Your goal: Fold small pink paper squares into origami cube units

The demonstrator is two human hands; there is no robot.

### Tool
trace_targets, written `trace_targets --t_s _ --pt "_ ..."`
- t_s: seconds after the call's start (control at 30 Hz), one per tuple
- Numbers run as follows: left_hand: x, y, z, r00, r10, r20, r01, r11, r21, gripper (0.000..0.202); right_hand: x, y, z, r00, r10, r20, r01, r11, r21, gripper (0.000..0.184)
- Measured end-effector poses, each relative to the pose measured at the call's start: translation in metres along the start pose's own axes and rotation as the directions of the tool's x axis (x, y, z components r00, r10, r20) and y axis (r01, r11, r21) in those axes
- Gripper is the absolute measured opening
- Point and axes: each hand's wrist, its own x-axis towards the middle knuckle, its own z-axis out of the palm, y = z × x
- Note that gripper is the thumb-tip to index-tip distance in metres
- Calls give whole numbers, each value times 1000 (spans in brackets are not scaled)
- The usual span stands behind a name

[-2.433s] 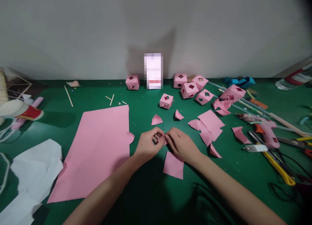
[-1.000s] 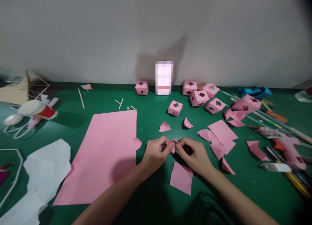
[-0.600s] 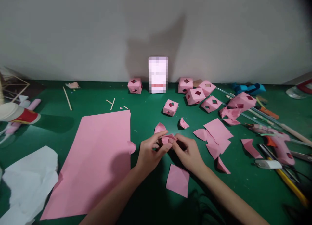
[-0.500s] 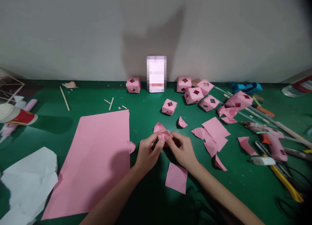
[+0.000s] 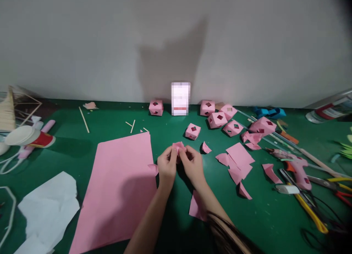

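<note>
My left hand (image 5: 166, 165) and my right hand (image 5: 192, 164) meet over the green table (image 5: 115, 114), fingers pinched together on a small folded pink paper piece (image 5: 178, 148) held between them. A large pink sheet (image 5: 118, 188) lies to the left of my hands. A small pink square (image 5: 195, 208) lies under my right forearm. Several finished pink paper cubes with diamond holes (image 5: 193, 131) stand further back, near the wall.
Pink offcuts (image 5: 238, 158) lie to the right. A pink glue gun (image 5: 298, 165), a white glue stick (image 5: 287, 189), scissors and a yellow cutter crowd the right edge. A paper cup (image 5: 27, 136) and white paper (image 5: 46, 210) are at the left. Thin wooden sticks lie at the back.
My hands have lifted slightly and drawn closer together, still working the pink piece. The view has tilted, so the table sits lower in the picture.
</note>
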Motion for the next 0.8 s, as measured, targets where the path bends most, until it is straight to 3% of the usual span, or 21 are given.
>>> trace_targets --t_s 0.17,0.4,0.63,0.8 --pt "0 -1 10 998 -19 -64 8 986 -166 28 1 2 10 1000 14 -25 -11 994 112 33" --pt "-6 3 8 997 -14 -80 14 1000 3 31 -1 5 3 999 49 17 -50 994 101 35" --pt "0 1 4 992 -78 -102 80 997 18 33 0 8 1 993 98 71 -99 995 6 41" --pt "-1 1 -2 991 -62 -115 72 994 85 31 -1 7 -4 991 116 62 -127 965 230 36"
